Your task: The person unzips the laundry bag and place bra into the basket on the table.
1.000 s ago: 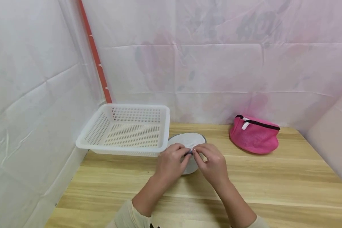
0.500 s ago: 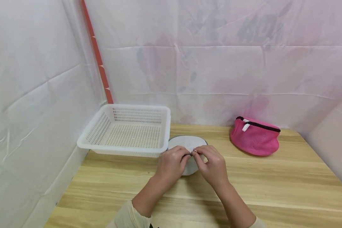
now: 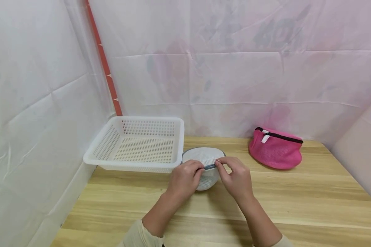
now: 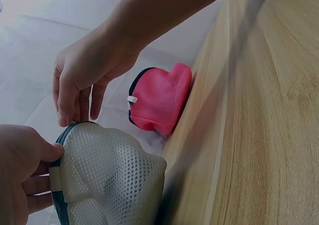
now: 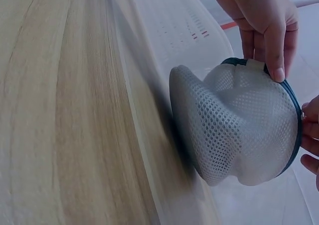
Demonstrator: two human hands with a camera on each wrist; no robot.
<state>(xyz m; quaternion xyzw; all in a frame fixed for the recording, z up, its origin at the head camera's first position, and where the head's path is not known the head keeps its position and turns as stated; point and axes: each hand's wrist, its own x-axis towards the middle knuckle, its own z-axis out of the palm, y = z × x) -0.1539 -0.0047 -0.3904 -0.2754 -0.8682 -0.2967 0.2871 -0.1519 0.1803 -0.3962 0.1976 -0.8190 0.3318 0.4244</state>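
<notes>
A small white mesh bag (image 3: pixel 205 158) with a dark teal zip rim sits on the wooden table (image 3: pixel 296 195), just right of the basket. My left hand (image 3: pixel 199 168) pinches the near rim of the mesh bag (image 4: pixel 109 180) between thumb and fingers. My right hand (image 3: pixel 219 164) pinches the zip pull on the same rim, a short way to the right. A stretch of dark zip (image 3: pixel 209 166) shows between the two hands. In the right wrist view the mesh bag (image 5: pixel 239 125) bulges toward the table, with the left hand (image 5: pixel 264 31) gripping its top edge.
A white perforated plastic basket (image 3: pixel 136 144) stands at the back left, touching the mesh bag's left side. A pink mesh bag (image 3: pixel 275 147) with a black zip lies at the back right. White sheeting walls in the left, back and right sides.
My right hand has slid a little to the right along the rim, away from the left hand, and a strip of dark zip now shows between them.
</notes>
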